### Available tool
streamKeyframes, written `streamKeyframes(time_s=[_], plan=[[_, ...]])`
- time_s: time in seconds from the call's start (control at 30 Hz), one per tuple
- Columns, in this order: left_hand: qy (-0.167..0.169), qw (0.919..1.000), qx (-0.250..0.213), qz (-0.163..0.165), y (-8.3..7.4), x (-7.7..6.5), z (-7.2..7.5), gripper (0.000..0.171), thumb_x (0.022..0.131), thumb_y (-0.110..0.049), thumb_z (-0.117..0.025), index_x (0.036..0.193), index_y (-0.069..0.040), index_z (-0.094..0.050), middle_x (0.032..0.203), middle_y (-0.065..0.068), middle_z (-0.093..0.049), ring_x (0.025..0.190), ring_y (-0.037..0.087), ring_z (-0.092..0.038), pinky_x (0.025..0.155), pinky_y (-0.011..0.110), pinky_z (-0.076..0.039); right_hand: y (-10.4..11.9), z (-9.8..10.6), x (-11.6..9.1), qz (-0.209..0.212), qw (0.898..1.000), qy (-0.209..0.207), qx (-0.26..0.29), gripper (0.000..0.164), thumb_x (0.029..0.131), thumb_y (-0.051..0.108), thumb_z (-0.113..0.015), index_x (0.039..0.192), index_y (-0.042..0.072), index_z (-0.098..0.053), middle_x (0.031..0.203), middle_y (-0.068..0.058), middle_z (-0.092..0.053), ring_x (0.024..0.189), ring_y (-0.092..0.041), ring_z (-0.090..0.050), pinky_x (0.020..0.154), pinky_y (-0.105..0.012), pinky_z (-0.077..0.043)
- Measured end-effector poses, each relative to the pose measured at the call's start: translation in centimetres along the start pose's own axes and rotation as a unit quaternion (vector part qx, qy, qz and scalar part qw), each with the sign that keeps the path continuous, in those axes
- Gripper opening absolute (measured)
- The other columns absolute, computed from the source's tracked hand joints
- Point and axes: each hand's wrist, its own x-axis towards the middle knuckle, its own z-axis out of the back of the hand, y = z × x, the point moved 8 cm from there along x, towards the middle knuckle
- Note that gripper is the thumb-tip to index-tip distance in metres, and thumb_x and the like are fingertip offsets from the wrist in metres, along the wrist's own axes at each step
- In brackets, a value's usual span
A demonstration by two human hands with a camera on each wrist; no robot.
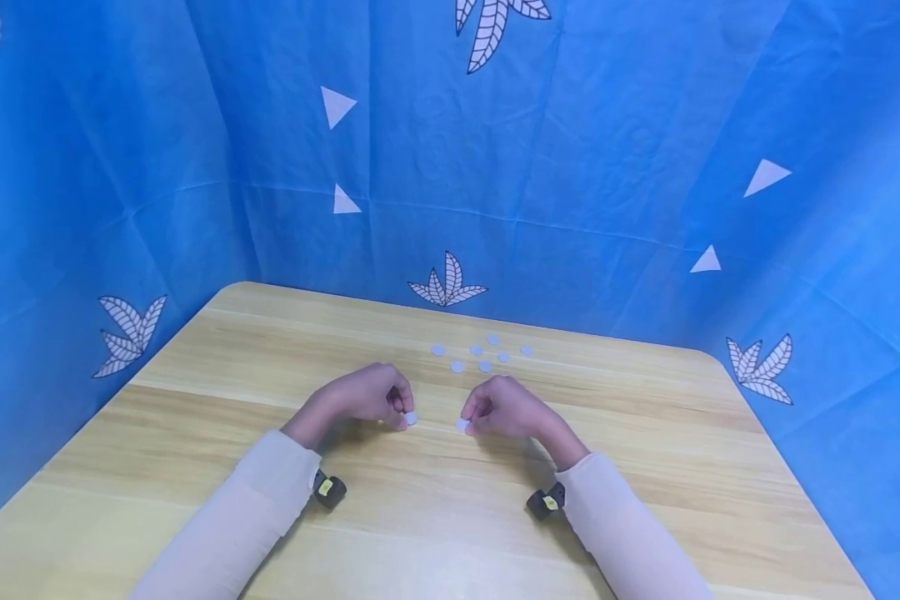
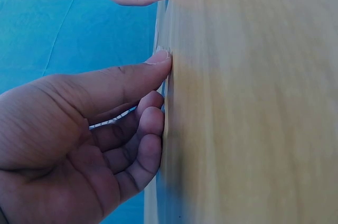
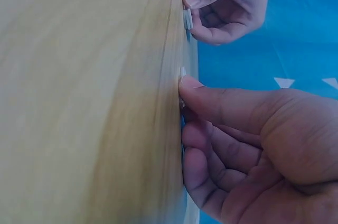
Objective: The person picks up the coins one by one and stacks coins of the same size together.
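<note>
Curtained-off, exact type unclear: blue patterned cloth (image 1: 607, 125) rd. wood-look tbl (image 1: 427, 525).

The left hand (image 1: 371, 396) pinched a pale disc (image 1: 411, 418); at its three o'clock, the right hand (image 1: 506, 407) pinched another disc (image 1: 462, 424); seven loose discs (image 1: 485, 367) lay toward their one o'clock.

Left hand (image 1: 371, 394) and right hand (image 1: 507, 407) sit apart over desk (image 1: 435, 517), a disc (image 1: 411, 418) at each one's fingertips. Seven loose discs (image 1: 485, 367) lie on desk beyond them; curtain (image 1: 450, 158) hangs behind and along both sides.

left disc (image 1: 411, 417): white, in left hand (image 1: 371, 393) | right disc (image 1: 461, 424): white, in right hand (image 1: 506, 406) | seven discs (image 1: 484, 366): flat, scattered beyond
</note>
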Motion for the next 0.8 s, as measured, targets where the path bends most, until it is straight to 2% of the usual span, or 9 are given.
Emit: streamKeyframes(time_s=[0.2, 0.37, 0.57, 0.8], plan=[[-0.001, 1.0000, 0.001, -0.006, -0.1, -0.1, 0.0, 0.017, 0.080, -0.008, -0.086, 0.089, -0.013, -0.072, 0.085, -0.002, -0.065, 0.081, 0.016, -0.059, 0.078, 0.031, -0.052, -0.1, 0.0, 0.0, -0.001, 1.000, -0.001, -0.002, 0.010, 0.085, 0.007, -0.083, 0.088, 0.011, -0.076, 0.081, 0.006, -0.072, 0.077, -0.008, -0.066, 0.075, -0.026, -0.057], [0.006, 0.9999, -0.005, -0.009, -0.2, -0.1, 0.0, 0.019, 0.080, -0.008, -0.086, 0.090, -0.012, -0.072, 0.087, -0.002, -0.065, 0.083, 0.016, -0.060, 0.079, 0.032, -0.052, -0.1, -0.1, -0.1, -0.018, 1.000, -0.001, 0.012, 0.009, 0.086, 0.007, -0.082, 0.088, 0.011, -0.075, 0.082, 0.005, -0.071, 0.078, -0.010, -0.065, 0.073, -0.029, -0.056], [0.015, 0.9999, 0.005, -0.005, -0.1, 0.0, 0.6, 0.020, 0.080, -0.011, -0.086, 0.094, -0.013, -0.072, 0.090, -0.001, -0.065, 0.086, 0.016, -0.059, 0.082, 0.032, -0.052, 0.2, 0.0, -0.3, -0.026, 1.000, -0.003, 0.009, 0.007, 0.088, 0.006, -0.080, 0.090, 0.011, -0.075, 0.083, 0.005, -0.071, 0.079, -0.011, -0.065, 0.075, -0.030, -0.056], [0.048, 0.9989, 0.001, 0.003, -0.4, 0.4, 1.2, 0.021, 0.081, -0.011, -0.086, 0.097, -0.010, -0.073, 0.093, 0.001, -0.066, 0.089, 0.017, -0.059, 0.085, 0.032, -0.052, 0.2, 0.0, -0.5, -0.035, 0.999, -0.004, 0.007, 0.008, 0.087, 0.004, -0.080, 0.090, 0.010, -0.075, 0.082, 0.005, -0.071, 0.078, -0.010, -0.065, 0.075, -0.029, -0.056]])
